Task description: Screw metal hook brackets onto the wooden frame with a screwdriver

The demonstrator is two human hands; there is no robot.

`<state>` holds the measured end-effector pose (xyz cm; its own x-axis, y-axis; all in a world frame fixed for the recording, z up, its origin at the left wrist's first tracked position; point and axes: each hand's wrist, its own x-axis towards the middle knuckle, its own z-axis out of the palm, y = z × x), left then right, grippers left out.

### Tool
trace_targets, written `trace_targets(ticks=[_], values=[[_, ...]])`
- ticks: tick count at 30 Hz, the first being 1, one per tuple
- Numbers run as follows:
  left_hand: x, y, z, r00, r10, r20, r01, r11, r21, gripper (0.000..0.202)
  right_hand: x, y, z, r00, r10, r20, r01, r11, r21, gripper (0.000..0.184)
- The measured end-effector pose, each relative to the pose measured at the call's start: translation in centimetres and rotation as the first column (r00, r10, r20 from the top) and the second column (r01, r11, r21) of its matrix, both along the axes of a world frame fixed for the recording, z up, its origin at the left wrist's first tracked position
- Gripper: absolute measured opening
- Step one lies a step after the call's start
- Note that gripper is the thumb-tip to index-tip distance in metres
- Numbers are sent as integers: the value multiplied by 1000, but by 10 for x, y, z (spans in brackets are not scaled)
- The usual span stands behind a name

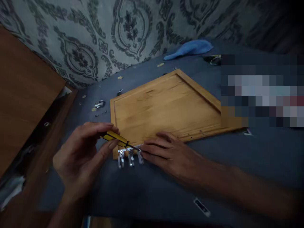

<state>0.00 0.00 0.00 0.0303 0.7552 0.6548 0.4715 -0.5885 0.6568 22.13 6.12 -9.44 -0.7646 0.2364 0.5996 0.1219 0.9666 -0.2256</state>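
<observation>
1. While my left hand (78, 153) grips the yellow screwdriver (116, 138), its long axis slants down rightward, tip at the rightmost metal bracket (140, 155).
2. Bracket on the wooden board's (147, 110) near edge; right hand (169, 153) nearer, fingertips beside it, grip unclear to me.

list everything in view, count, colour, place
board: 1, light brown, middle
metal clips: 3, silver, board's near left corner
screwdriver: 1, yellow and black, tip at rightmost clip
loose metal: count unclear, silver, left of board
cloth: 1, blue, at back
surface: 1, dark blue, under board
wall: 1, patterned grey, behind
panel: 1, brown, left
small marks or bits: several, mixed, scattered
pixelated patch: 1, mixed, right
left hand: 1, holding the screwdriver
right hand: 1, at rightmost clip
</observation>
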Motion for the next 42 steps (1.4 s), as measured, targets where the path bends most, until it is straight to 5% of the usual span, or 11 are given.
trace_targets(ticks=[9,19,28,42], values=[[3,1,-1,997,45,-57,-39,994,100,43,-1,1,-4,1000,9,19,-8,1000,-29,33],[4,-1,4,999,21,-35,-22,1000,-4,41,0,1,1,999,9,42,-6,998,-55,35],[5,1,0,993,107,-41,-104,993,62,39,0,0,3,1000,7,21,-6,999,-32,33],[2,-3,5,997,53,-50,-54,999,-3,38,0,0,3,999,6,45,-4,999,-40,34]])
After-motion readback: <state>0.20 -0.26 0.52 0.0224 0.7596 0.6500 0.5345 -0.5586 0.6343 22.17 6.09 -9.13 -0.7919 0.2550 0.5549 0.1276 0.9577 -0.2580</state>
